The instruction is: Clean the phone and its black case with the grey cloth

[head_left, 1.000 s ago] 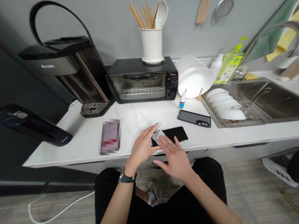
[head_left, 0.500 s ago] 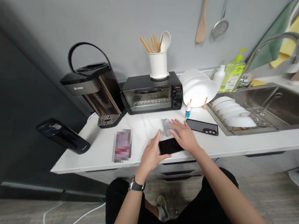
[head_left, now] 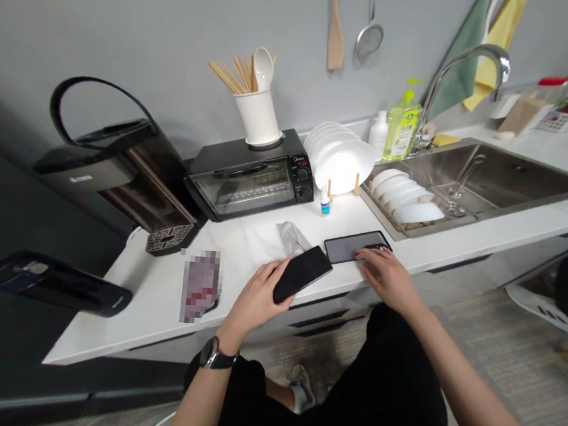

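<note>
My left hand [head_left: 260, 298] is wrapped round the near left end of a black smartphone [head_left: 304, 274], which is tilted above the counter's front edge. My right hand [head_left: 388, 282] grips the right end of a phone case [head_left: 345, 247] with a grey inside and a black rim. Its fingers lie over the case and the thumb is by the near edge. Partly behind the smartphone lies a crumpled clear plastic film [head_left: 291, 238]. A small white bottle with a blue label [head_left: 325, 202] stands behind the case.
A toaster oven [head_left: 251, 186] and white plates [head_left: 346, 169] stand at the back. Left are a water dispenser [head_left: 132, 171], a dark flask [head_left: 56, 283] and a pixelated item [head_left: 200, 287]. The sink [head_left: 534, 167] with stacked bowls [head_left: 406, 196] is right.
My left hand has lifted the smartphone off the counter. My right hand has moved right from the plastic film onto the phone case, which has turned. The camera view has shifted right.
</note>
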Demonstrator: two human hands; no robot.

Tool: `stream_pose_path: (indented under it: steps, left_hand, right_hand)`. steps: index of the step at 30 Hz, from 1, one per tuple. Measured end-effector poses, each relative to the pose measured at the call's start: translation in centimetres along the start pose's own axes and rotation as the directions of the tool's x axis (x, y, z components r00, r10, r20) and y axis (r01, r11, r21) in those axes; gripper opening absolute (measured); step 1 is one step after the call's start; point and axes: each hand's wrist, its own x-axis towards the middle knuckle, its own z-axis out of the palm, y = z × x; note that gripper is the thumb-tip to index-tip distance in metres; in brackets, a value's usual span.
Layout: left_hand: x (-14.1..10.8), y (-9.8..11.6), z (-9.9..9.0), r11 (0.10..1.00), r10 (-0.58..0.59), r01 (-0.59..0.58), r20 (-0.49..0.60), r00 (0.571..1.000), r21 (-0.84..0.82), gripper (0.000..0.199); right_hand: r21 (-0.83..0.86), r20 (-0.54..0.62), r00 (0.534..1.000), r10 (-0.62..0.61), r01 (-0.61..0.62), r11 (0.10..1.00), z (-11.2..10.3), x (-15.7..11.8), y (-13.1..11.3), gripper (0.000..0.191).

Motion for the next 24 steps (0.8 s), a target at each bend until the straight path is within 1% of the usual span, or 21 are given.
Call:
stream_pose_path:
  steps: [2,5,8,10,11,12,13,15,17,18,20,22,24]
  left_hand:
    - [-0.6,0.0,-0.6,1.000,0.000,0.000,-0.019,1.000,0.009,0.082]
    - [-1.9,-0.1,-1.4,0.999,-0.031,0.029,-0.072,0.997,-0.032,0.077]
    - [-2.4,0.4,-1.6,0.996,-0.071,0.064,-0.119,0.990,-0.061,0.076]
    - [-1.7,1.3,-1.3,0.996,-0.068,0.060,-0.124,0.990,-0.071,0.076]
    - [-1.1,1.8,-0.9,0.996,-0.061,0.053,-0.119,0.991,-0.075,0.076]
    - [-0.4,2.4,-0.6,0.996,-0.055,0.047,-0.108,0.993,-0.080,0.075]
    - [0.4,2.9,-0.1,0.997,-0.046,0.039,-0.085,0.995,-0.073,0.074]
    - [2.1,3.8,0.8,0.999,-0.021,0.019,-0.069,0.997,-0.030,0.070]
    - [3.4,4.4,1.7,1.000,0.004,-0.004,-0.067,0.998,0.002,0.067]
    - [3.9,4.6,2.2,1.000,0.016,-0.016,-0.069,0.998,0.005,0.066]
    - [4.5,4.7,3.1,0.999,0.041,-0.042,-0.064,0.997,-0.015,0.065]
    - [4.6,4.6,3.8,0.996,0.059,-0.061,-0.048,0.997,-0.057,0.067]
    - [4.4,4.4,4.3,0.992,0.063,-0.066,-0.029,0.998,-0.108,0.072]
  right_hand:
    - [0.033,0.009,1.000,-0.013,0.012,0.999,0.4,0.5,-0.7,0.024]
    - [0.106,0.027,0.999,-0.018,0.015,0.994,1.1,0.6,-2.0,0.022]
    - [0.272,0.057,0.998,-0.041,0.024,0.962,1.6,0.4,-3.2,0.020]
    - [0.408,0.032,0.999,0.001,-0.014,0.913,1.6,0.4,-3.5,0.021]
    - [0.447,-0.004,0.998,0.058,-0.050,0.893,1.6,0.5,-3.5,0.023]
    - [0.450,-0.048,0.991,0.124,-0.089,0.889,1.5,0.7,-3.4,0.025]
    - [0.417,-0.097,0.978,0.184,-0.128,0.900,1.5,1.0,-3.2,0.028]
    - [0.281,-0.167,0.956,0.242,-0.189,0.941,1.5,1.6,-2.6,0.039]
    - [0.138,-0.151,0.963,0.222,-0.202,0.970,1.7,2.1,-2.1,0.050]
    - [0.091,-0.124,0.971,0.203,-0.192,0.977,1.9,2.3,-2.0,0.052]
    - [0.049,-0.076,0.981,0.178,-0.175,0.983,2.4,2.3,-1.8,0.050]
    - [0.074,-0.051,0.978,0.204,-0.200,0.977,2.8,2.1,-1.8,0.047]
    - [0.178,-0.031,0.962,0.270,-0.261,0.949,3.0,2.0,-1.9,0.051]
